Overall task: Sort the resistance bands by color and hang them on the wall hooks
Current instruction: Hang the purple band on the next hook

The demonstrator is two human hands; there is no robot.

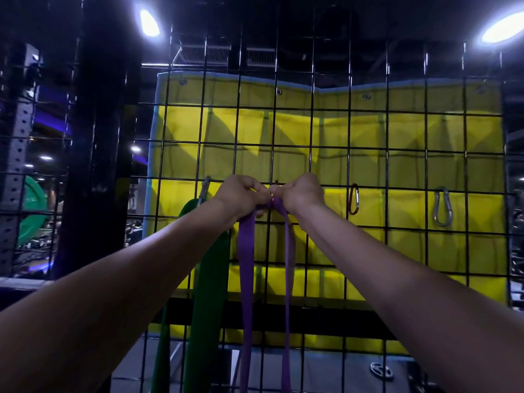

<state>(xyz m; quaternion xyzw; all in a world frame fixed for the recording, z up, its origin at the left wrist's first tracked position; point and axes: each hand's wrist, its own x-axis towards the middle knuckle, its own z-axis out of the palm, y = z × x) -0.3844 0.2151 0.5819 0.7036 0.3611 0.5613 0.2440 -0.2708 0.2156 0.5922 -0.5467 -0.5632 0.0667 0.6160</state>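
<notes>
At grid ctr, purple band [246, 268] hangs vertical.

A long purple rubber resistance band [246, 273] and a wide dark green rubber band [207, 293] are seen against a black wire grid panel [312, 143]. Behind it, a bright yellow fabric mat [397, 131] is edged in pale grey. A reddish-brown carabiner [354, 199] and a silver metal carabiner [442, 206] are seen.

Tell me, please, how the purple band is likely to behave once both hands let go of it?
The purple band is probably floppy: its two strands hang straight and limp below the left hand and right hand. It looks thin and flat, so likely light. Being limp, it would probably sway if nudged, like the green band beside it.
</notes>
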